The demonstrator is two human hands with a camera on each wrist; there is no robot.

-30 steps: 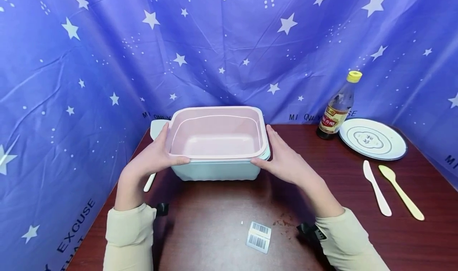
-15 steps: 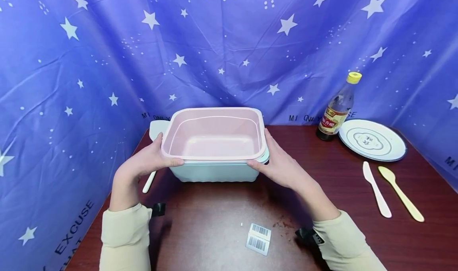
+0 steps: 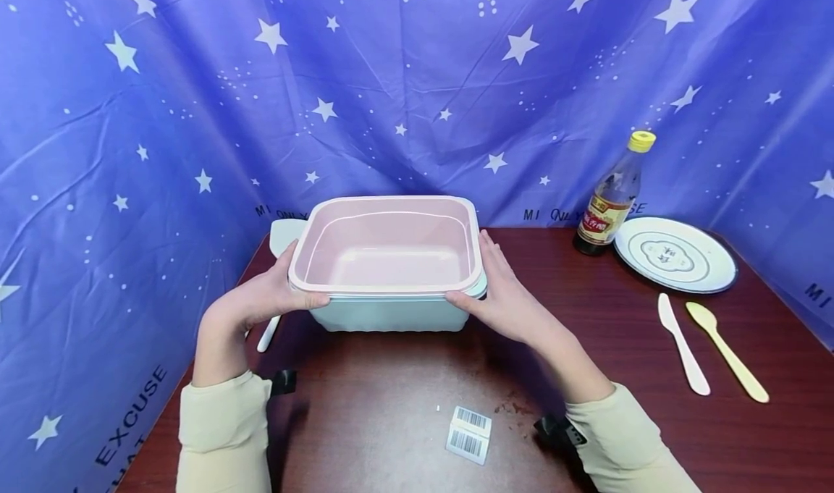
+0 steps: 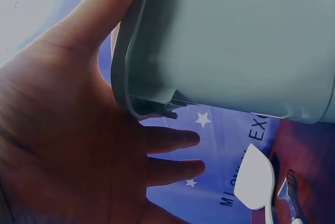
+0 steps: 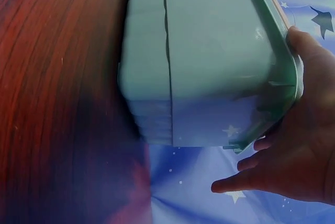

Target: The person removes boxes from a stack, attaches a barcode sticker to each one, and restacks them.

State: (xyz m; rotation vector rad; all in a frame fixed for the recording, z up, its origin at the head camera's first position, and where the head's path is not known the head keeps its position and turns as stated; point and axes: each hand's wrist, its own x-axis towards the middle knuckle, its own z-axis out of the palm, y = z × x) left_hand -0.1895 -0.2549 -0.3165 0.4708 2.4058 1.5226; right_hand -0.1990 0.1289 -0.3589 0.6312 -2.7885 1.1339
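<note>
A pink plastic basin sits in a pale teal basin near the back of the table. My left hand holds the pink rim's front left corner, thumb in front and fingers along the side. At the front right corner my right hand grips in the same way. Both wrist views show the teal wall close up, with some fingers stretched past the rim. The pink basin lies a little askew, its left edge jutting beyond the teal one.
Left of the basins lies a white spatula; a slim tool is beside it. A vinegar-like bottle, plate, white plastic knife and yellow spoon stand or lie right. A barcode sticker is in front.
Both hands have shifted slightly left, the left hand more. The pink basin's front left corner has moved left and a little nearer, while the teal basin has stayed nearly still.
</note>
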